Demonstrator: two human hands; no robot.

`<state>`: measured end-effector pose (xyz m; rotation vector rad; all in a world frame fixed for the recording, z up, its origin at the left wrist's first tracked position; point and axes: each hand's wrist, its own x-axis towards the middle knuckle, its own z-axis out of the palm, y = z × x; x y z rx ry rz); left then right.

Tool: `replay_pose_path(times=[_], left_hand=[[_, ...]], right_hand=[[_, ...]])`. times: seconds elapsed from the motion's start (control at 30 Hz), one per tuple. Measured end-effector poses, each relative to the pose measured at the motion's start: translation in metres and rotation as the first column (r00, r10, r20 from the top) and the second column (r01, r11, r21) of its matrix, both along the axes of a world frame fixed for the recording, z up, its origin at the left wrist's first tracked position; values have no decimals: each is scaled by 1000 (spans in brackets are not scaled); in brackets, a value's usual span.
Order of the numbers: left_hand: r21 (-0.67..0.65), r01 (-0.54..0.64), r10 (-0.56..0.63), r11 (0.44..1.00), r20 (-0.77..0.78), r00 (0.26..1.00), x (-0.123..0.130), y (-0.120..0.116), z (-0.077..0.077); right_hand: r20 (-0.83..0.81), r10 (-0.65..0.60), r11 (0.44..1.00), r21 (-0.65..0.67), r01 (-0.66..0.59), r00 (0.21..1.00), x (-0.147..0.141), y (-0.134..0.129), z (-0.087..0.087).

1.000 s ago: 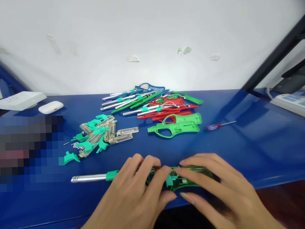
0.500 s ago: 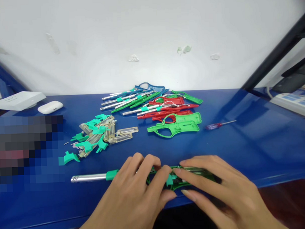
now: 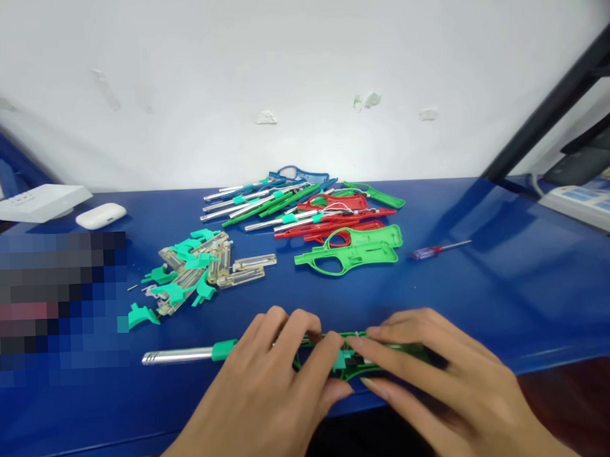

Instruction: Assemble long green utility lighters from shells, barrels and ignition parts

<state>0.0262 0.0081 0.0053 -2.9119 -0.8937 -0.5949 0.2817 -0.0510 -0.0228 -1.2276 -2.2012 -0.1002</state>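
An opened green stick lighter (image 3: pixel 357 371) lies across the front of the table, its silver tube (image 3: pixel 177 355) pointing left. My left hand (image 3: pixel 275 376) bends over its middle, with fingertips by the teal trigger (image 3: pixel 339 362) and the thumb along the near edge. From the right, my right hand (image 3: pixel 455 370) holds the handle end, fingers on the far side and thumb on the near side. Both hands hide much of the housing and the small parts inside.
Farther back are a light green housing (image 3: pixel 370 254), a pile of lighter parts (image 3: pixel 329 222) with red, green and blue shells, and teal triggers among clear fuel tanks (image 3: pixel 241 277). A screwdriver (image 3: pixel 430 251) lies right; a white case (image 3: pixel 101 215) lies left.
My right index finger has drawn back slightly to the right along the lighter's far edge. My left hand and the lighter stay nearly in place.
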Motion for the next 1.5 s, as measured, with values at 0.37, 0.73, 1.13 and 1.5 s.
replay_pose_path(times=[0.37,0.73,1.13,1.5], left_hand=[[-23,4,-4,1000,12,1000,0,1,0],[-16,19,-19,1000,6,1000,2,2,-1],[-8,15,-15,1000,6,1000,1,0,-1],[1,32,-32,999,13,999,0,3,0]], right_hand=[[-45,14,1000,24,-13,999,-1,2,4],[-28,-1,999,45,2,1000,0,2,1],[-30,1,998,60,1,1000,0,2,2],[-35,1,999,46,0,999,-2,3,3]])
